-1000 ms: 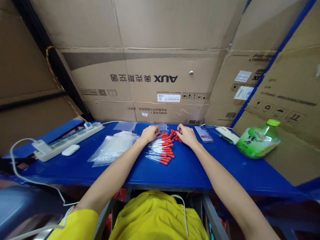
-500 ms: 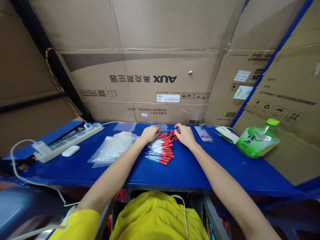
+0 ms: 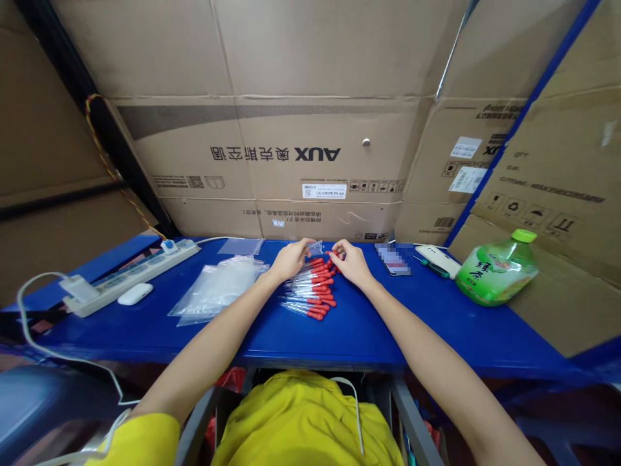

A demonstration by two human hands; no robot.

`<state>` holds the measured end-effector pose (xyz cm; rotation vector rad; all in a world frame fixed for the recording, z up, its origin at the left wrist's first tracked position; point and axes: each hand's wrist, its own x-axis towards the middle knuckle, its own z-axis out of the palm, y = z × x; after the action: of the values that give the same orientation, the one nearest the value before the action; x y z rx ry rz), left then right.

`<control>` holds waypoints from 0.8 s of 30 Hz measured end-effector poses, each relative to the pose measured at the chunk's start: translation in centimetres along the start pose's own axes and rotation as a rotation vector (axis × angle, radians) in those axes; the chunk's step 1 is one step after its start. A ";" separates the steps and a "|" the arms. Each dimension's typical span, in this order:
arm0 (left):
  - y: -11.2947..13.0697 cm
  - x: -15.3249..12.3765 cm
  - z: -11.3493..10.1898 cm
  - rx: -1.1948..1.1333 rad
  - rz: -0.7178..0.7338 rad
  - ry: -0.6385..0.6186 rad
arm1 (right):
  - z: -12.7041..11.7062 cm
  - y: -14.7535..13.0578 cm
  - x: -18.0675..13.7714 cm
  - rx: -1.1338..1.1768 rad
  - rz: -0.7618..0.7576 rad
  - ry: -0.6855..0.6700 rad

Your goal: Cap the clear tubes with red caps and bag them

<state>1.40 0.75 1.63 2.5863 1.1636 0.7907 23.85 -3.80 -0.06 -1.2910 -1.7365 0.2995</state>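
Note:
Glass droppers with red rubber bulbs (image 3: 317,291) lie in a fanned row on the blue table, tubes to the left. Behind them my left hand (image 3: 290,259) is closed, fingertips pinching a clear glass tube (image 3: 315,248); other clear tubes seem to lie right by it. Facing it, my right hand (image 3: 351,261) pinches a small red rubber bulb (image 3: 330,253) near the tube's end. Whether bulb and tube touch is too small to tell. Several loose red bulbs lie partly hidden under the right fingers. Left of my left hand is a pile of clear zip bags (image 3: 218,288).
A power strip (image 3: 136,272) and a white case (image 3: 134,294) are on the left. To the right lie a phone (image 3: 394,260), a green-handled tool (image 3: 434,268), a white device (image 3: 439,259) and a green bottle (image 3: 497,268). Cardboard (image 3: 272,129) walls the back.
My right hand has drawn a red bulb up from the loose ones toward the left hand. My left hand has lifted a glass tube slightly. The view has shifted a little.

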 end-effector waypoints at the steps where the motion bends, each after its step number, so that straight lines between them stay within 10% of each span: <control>1: 0.2 -0.1 0.0 -0.001 0.018 0.006 | 0.0 -0.2 0.0 0.029 0.002 0.013; 24: 3.4 -0.8 0.1 -0.131 0.087 0.056 | 0.5 -2.1 -0.7 0.302 -0.035 0.054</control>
<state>3.21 -2.16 2.50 2.5364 0.9846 0.9307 22.20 -5.11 0.68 -1.0396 -1.5960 0.4819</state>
